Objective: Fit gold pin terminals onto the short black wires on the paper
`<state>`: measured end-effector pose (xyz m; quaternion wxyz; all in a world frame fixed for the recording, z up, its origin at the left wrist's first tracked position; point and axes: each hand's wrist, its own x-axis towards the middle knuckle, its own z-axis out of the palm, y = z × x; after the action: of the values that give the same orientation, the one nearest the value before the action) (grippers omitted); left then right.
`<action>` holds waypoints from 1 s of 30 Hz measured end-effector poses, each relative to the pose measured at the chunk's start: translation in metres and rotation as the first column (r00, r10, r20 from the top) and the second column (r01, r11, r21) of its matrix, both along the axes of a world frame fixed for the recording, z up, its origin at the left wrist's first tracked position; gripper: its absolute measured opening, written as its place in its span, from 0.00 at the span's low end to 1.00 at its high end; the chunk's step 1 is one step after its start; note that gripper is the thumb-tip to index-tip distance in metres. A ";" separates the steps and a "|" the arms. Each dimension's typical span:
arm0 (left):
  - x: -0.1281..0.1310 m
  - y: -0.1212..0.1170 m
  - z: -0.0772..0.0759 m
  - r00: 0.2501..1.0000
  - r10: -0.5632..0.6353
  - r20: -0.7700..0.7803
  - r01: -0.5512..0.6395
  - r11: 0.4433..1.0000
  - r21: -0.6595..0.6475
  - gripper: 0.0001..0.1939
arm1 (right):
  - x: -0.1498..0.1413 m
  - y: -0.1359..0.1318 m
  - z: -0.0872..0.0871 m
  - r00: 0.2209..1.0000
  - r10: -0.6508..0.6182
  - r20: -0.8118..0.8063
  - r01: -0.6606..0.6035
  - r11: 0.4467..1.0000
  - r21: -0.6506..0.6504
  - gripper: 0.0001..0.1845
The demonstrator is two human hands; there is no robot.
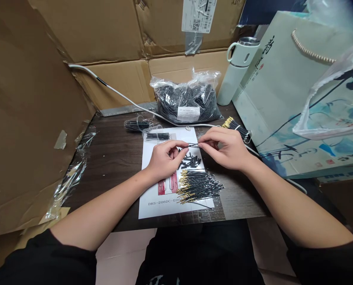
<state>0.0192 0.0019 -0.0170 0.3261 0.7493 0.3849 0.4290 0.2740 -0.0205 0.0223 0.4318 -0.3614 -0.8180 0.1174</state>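
Observation:
My left hand (163,159) and my right hand (228,147) face each other above a white printed sheet (148,200). Both are closed in a fingertip pinch on thin black wires (194,145) that stretch across the short gap between them. The wires' ends are hidden by the fingers. Just below lie several short black tube pieces (192,161), loose on the sheet. Nearer to me is a pile of black wires with gold-coloured terminals (198,186), the gold ends pointing left. One single wire lies apart at the sheet's lower edge.
Behind my hands stand a clear bag of black parts (188,101) and a pale bottle (238,71). Wire bundles lie at left (139,125) and right (237,128). A white cable (129,99) crosses the table. A paper bag (285,103) and cardboard walls (105,31) enclose the space.

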 end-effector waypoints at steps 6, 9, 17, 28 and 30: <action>0.000 0.000 -0.001 1.000 0.007 0.007 -0.007 1.000 0.012 0.08 | -0.001 -0.001 0.001 1.000 -0.003 -0.002 0.003 0.999 -0.043 0.06; 0.000 0.000 0.000 1.000 0.007 0.007 -0.007 1.000 0.027 0.08 | -0.001 -0.002 0.003 1.000 -0.012 0.003 0.013 0.998 -0.057 0.06; 0.000 0.000 -0.001 1.000 0.007 -0.001 -0.007 1.000 0.022 0.07 | 0.000 -0.002 0.003 1.000 -0.009 0.000 0.009 0.999 -0.044 0.05; -0.002 -0.003 0.014 0.994 0.092 -0.058 -0.082 0.983 0.166 0.16 | 0.002 0.002 0.000 0.999 -0.039 0.017 0.040 0.999 -0.036 0.05; -0.003 -0.003 0.015 0.993 0.085 -0.080 -0.067 0.976 0.207 0.12 | 0.002 0.005 -0.007 0.998 -0.056 0.031 0.057 0.998 -0.025 0.06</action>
<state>0.0163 -0.0012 -0.0017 0.2135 0.7820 0.3812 0.4446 0.2762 -0.0155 0.0154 0.4178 -0.3917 -0.8123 0.1105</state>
